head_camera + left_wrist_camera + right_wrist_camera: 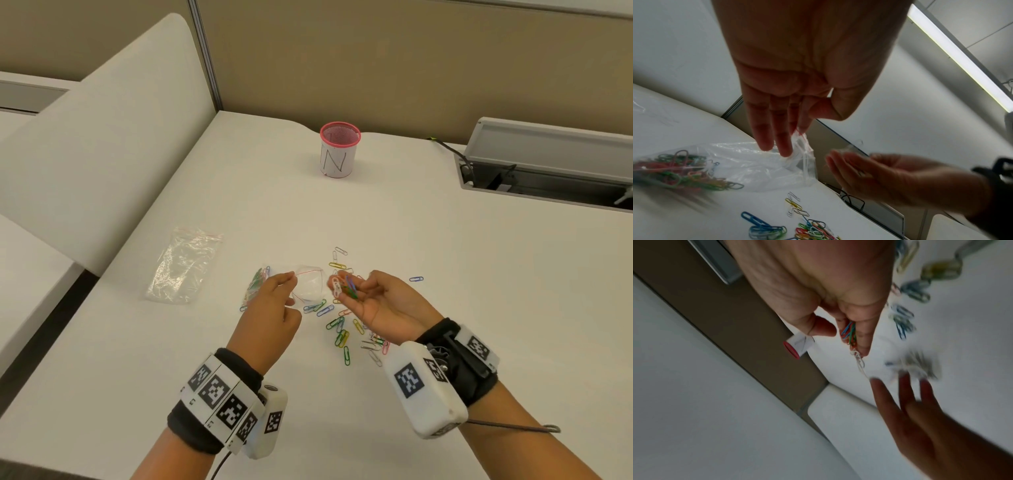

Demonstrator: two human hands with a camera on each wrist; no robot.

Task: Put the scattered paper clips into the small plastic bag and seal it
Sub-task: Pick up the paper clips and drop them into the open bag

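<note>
While the left hand (274,301) pinches the limp, slippery small plastic bag (310,284) at its red-lined rim, mouth gaping just beyond its fingertips, the right hand (376,301) cups a light, snaggy bunch of paper clips (346,286) in curled fingers right beside that mouth, ready to tip.

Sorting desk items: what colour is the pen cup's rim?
Pink, on the pen cup, which has a white wrap. It shows best in the head view.

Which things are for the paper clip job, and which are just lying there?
For the job:
- small clear plastic bag with red seal line, pinched by left hand
- coloured wire paper clips; some in right hand

Lying about:
- pink mesh pen cup
- empty clear plastic bag
</note>
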